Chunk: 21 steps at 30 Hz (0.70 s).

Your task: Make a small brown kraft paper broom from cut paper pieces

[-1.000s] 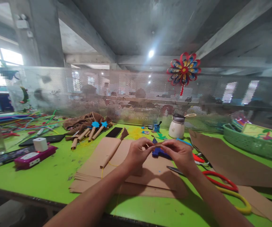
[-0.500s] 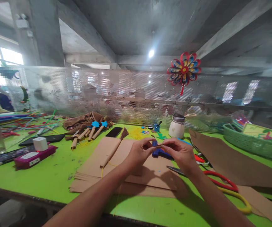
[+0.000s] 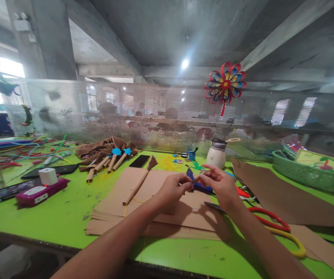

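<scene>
My left hand [image 3: 175, 189] and my right hand [image 3: 220, 186] meet above a stack of brown paper sheets [image 3: 120, 186]. Between their fingertips they pinch a small strip of brown paper [image 3: 196, 180]. Some of my right hand's fingers are raised off it. Just behind the hands lies a blue glue gun [image 3: 203, 187], partly covered by them. Left of my left hand, a rolled brown paper piece with a fringed end [image 3: 137, 188] rests on the stack, with yellow thread at its lower part. Scissors with red and yellow handles [image 3: 271, 224] lie under my right forearm.
Rolled paper pieces with blue stars [image 3: 117, 152] lie at the back left. Nearer are a phone [image 3: 139, 161] and a purple power strip [image 3: 43, 192]. A white jar [image 3: 216, 155], a large brown sheet [image 3: 283, 197] and a green basket [image 3: 306, 170] are on the right.
My right hand's fingers have lifted and spread, while its thumb and forefinger stay on the paper strip. My left hand has dropped slightly, and more of the glue gun shows.
</scene>
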Tool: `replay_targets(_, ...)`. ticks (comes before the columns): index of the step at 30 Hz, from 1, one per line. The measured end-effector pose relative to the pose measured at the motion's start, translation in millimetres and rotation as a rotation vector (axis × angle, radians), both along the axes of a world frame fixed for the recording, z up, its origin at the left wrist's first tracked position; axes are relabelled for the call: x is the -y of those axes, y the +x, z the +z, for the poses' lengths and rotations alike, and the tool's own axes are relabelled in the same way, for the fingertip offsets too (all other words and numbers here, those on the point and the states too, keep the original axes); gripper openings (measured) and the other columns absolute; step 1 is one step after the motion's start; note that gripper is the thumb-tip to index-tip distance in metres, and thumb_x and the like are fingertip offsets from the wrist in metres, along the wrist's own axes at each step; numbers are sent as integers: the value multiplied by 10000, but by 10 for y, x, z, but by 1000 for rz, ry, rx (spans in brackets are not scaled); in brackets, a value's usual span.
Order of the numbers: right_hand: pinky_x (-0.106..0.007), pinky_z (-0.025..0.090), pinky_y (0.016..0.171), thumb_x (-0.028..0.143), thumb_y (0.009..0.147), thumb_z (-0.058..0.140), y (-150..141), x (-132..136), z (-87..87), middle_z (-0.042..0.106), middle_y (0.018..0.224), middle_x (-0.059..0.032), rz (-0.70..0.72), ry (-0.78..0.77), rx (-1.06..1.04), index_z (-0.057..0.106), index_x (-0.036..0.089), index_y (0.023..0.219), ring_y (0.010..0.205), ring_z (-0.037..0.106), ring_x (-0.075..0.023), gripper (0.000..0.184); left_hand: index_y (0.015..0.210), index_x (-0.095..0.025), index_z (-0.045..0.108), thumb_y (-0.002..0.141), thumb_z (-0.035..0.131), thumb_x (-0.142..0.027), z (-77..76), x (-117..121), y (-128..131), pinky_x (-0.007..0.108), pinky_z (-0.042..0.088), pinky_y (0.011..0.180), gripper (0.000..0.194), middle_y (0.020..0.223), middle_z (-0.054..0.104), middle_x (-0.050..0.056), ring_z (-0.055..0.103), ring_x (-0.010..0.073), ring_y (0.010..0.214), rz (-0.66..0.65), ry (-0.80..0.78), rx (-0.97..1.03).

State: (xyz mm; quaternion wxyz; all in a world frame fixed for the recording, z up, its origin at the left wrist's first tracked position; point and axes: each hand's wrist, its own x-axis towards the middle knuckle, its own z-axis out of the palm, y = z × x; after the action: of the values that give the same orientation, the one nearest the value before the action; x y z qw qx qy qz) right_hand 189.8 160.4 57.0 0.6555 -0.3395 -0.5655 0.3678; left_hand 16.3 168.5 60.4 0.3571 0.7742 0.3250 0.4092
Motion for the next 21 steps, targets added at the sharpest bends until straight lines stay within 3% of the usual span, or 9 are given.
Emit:
replay_targets(6, -267, 432, 546, 302, 627, 741, -44, 24, -3, 569, 618, 36, 50, -32, -62, 594, 153, 1012, 536, 516, -109, 438, 824, -137, 586, 814, 506, -339, 22, 58, 24, 201, 364, 477, 217, 581, 604, -4, 533, 101, 520, -134, -195, 51)
replay_targets(12, -292, 462, 626, 279, 651, 736, -159, 130, 9, 584, 707, 31, 253, -160, -215, 410, 193, 1270, 634, 566, -138, 706, 749, -131, 572, 798, 528, -311, 101, 124, 17, 196, 335, 479, 192, 538, 584, -11, 505, 82, 483, -131, -239, 121)
replay_targets(16, -301, 454, 645, 240, 653, 739, -189, 140, -50, 573, 655, 51, 202, -105, -130, 347, 193, 1334, 636, 565, -147, 787, 723, -137, 553, 802, 510, -272, 98, 139, 23, 208, 343, 508, 161, 506, 552, -32, 476, 79, 475, -150, -257, 132)
replay_targets(21, -276, 431, 600, 219, 648, 732, -165, 130, -41, 585, 640, 50, 166, -79, -84, 414, 189, 1287, 612, 555, -135, 715, 738, -141, 544, 803, 512, -321, 95, 137, 22, 206, 302, 473, 195, 449, 501, -52, 416, 73, 424, -183, -255, 95)
